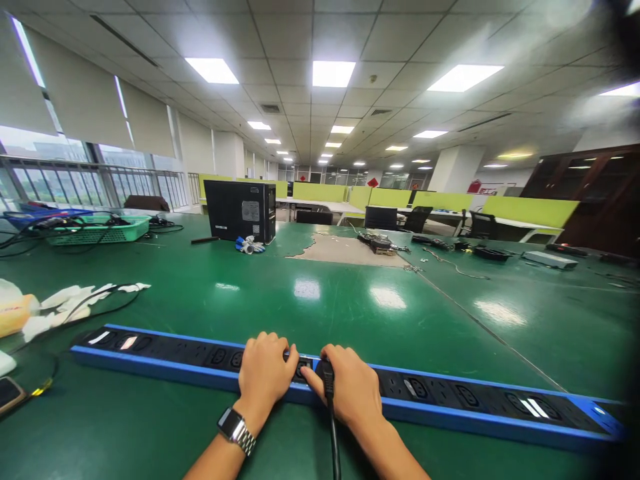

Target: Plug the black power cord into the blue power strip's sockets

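Note:
A long blue and black power strip [170, 348] lies across the green table in front of me, with rows of sockets along its top. My left hand [267, 370] is wrapped over the strip's middle, fingers on the far edge and thumb beside a socket. Just right of it, my right hand [350, 383] holds the black plug of a power cord [334, 427] over the strip; the cord hangs down toward me. Whether the plug's pins sit in a socket is hidden. The left wrist wears a watch with a metal band.
A black computer case [240, 211] stands on the green table [270, 300], blue-white gloves [249, 245] beside it. At left are a green basket [117, 229] with cables, white gloves [75, 303] and a phone [10, 395]. Loose parts [383, 243] lie at the far right.

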The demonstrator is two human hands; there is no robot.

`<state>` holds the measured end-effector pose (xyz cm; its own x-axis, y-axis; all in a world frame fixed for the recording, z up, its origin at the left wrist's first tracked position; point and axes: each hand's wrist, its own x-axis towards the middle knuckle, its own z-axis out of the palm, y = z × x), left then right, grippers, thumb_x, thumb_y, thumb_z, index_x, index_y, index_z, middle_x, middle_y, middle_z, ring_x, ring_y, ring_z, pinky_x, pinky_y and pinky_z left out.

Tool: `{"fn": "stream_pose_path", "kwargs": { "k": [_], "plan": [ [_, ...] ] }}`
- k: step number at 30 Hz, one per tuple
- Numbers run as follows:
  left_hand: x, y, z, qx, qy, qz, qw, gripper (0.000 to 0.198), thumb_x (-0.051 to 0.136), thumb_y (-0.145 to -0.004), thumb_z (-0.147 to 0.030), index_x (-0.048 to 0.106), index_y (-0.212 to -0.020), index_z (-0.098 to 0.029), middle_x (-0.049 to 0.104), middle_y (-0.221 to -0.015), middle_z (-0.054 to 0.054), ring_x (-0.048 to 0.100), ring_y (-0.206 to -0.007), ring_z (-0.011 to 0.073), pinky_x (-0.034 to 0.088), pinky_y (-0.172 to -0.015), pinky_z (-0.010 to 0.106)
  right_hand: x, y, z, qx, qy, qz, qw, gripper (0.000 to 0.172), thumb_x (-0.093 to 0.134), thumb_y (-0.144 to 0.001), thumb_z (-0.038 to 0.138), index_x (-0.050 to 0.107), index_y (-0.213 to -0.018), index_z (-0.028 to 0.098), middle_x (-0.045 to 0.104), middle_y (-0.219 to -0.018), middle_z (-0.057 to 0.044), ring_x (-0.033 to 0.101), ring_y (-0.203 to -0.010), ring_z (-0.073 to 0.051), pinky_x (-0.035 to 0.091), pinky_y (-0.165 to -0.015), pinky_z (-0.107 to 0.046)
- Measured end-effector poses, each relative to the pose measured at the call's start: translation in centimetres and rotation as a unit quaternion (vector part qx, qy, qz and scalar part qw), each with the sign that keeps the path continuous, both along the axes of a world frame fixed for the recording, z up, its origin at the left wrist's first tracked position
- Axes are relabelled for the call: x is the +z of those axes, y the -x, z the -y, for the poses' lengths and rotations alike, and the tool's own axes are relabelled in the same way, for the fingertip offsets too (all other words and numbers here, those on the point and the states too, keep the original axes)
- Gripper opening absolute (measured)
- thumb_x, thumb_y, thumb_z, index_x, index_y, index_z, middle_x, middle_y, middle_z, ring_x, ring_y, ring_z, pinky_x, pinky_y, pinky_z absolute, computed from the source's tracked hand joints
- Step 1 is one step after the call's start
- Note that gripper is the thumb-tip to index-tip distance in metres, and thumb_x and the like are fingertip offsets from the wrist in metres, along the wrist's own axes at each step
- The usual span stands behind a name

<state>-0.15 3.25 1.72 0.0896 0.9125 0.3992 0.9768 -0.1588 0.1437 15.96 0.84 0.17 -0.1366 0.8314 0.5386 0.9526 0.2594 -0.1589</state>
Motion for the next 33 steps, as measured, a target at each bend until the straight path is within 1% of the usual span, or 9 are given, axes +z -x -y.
{"fn": "stream_pose_path", "kwargs": {
  "k": [3,5,7,12,16,21,26,28,33],
  "plan": [
    [0.0,0.0,0.1,0.002,-0.004,-0.001,1.0,0.034,0.043,-0.091,-0.035,0.067,-0.071,-0.021,0.066,-0.077,0.005,0.057,-0.082,0.0227,0.034,-0.071,0.035,-0.2,0.0,-0.2,0.008,-0.021,0.001,1.0,0.025,0.057,-0.085,0.045,0.057,-0.072,0.024,0.062,-0.07,0.0,0.052,-0.071,-0.017,0.027,-0.06,-0.028],
    [0.1,-0.1,0.1,0.005,-0.008,-0.003,1.0,0.034,0.043,-0.091,-0.036,0.067,-0.071,-0.021,0.067,-0.077,0.005,0.057,-0.082,0.023,0.035,-0.071,0.035,-0.5,0.0,-0.1,0.019,-0.047,-0.01,0.999,0.024,0.056,-0.086,0.04,0.056,-0.068,0.023,0.061,-0.068,0.0,0.051,-0.072,-0.016,0.027,-0.061,-0.028],
    [0.2,-0.1,0.1,0.005,-0.009,-0.005,1.0,0.035,0.043,-0.091,-0.036,0.067,-0.07,-0.021,0.067,-0.077,0.005,0.058,-0.082,0.0234,0.036,-0.071,0.036,-0.7,0.0,-0.1,0.032,-0.078,-0.02,0.996,0.022,0.055,-0.086,0.036,0.057,-0.068,0.023,0.061,-0.067,0.0,0.05,-0.072,-0.016,0.027,-0.061,-0.028],
    [0.4,-0.1,-0.1,0.004,0.001,-0.011,1.0,0.038,0.041,-0.091,-0.039,0.068,-0.069,-0.022,0.068,-0.077,0.005,0.059,-0.081,0.0239,0.037,-0.07,0.036,-1.0,0.2,0.0,0.039,-0.152,-0.018,0.987,0.022,0.055,-0.085,0.033,0.058,-0.067,0.022,0.058,-0.063,-0.001,0.046,-0.068,-0.015,0.026,-0.062,-0.028],
    [0.5,0.0,-0.2,0.011,0.003,-0.021,1.0,0.042,0.039,-0.091,-0.04,0.069,-0.069,-0.022,0.069,-0.078,0.006,0.059,-0.081,0.0233,0.038,-0.069,0.035,-0.7,0.4,0.1,0.037,-0.179,-0.012,0.983,0.024,0.054,-0.086,0.032,0.059,-0.065,0.021,0.056,-0.061,-0.001,0.044,-0.066,-0.015,0.026,-0.061,-0.028],
    [0.7,-0.1,-0.3,0.021,0.02,-0.016,0.999,0.04,0.042,-0.09,-0.041,0.07,-0.07,-0.022,0.07,-0.079,0.007,0.061,-0.081,0.0239,0.038,-0.067,0.034,-0.3,0.5,0.4,0.028,-0.156,0.0,0.987,0.025,0.051,-0.088,0.031,0.062,-0.068,0.021,0.057,-0.062,-0.001,0.046,-0.068,-0.016,0.027,-0.062,-0.028],
    [0.7,0.0,-0.5,0.022,0.03,-0.003,0.999,0.039,0.042,-0.089,-0.04,0.071,-0.07,-0.022,0.071,-0.078,0.007,0.062,-0.08,0.0243,0.038,-0.067,0.034,-0.3,0.4,0.5,0.031,-0.136,-0.007,0.99,0.024,0.052,-0.088,0.031,0.063,-0.07,0.021,0.058,-0.064,-0.001,0.047,-0.068,-0.015,0.029,-0.063,-0.027],
    [0.7,0.0,-0.6,0.023,0.028,-0.003,0.999,0.039,0.043,-0.089,-0.041,0.071,-0.069,-0.022,0.071,-0.077,0.007,0.062,-0.08,0.0245,0.038,-0.068,0.034,-0.2,0.4,0.5,0.029,-0.114,-0.021,0.993,0.022,0.052,-0.088,0.031,0.064,-0.071,0.022,0.059,-0.065,-0.001,0.047,-0.069,-0.015,0.028,-0.062,-0.027],
    [0.5,0.0,-0.6,0.022,0.022,-0.007,0.999,0.037,0.044,-0.09,-0.04,0.07,-0.07,-0.022,0.071,-0.078,0.006,0.062,-0.081,0.0244,0.038,-0.069,0.034,0.4,0.4,0.6,0.021,-0.028,-0.048,0.998,0.018,0.055,-0.086,0.034,0.064,-0.074,0.024,0.062,-0.07,0.001,0.049,-0.071,-0.014,0.027,-0.059,-0.026]
  ]
}}
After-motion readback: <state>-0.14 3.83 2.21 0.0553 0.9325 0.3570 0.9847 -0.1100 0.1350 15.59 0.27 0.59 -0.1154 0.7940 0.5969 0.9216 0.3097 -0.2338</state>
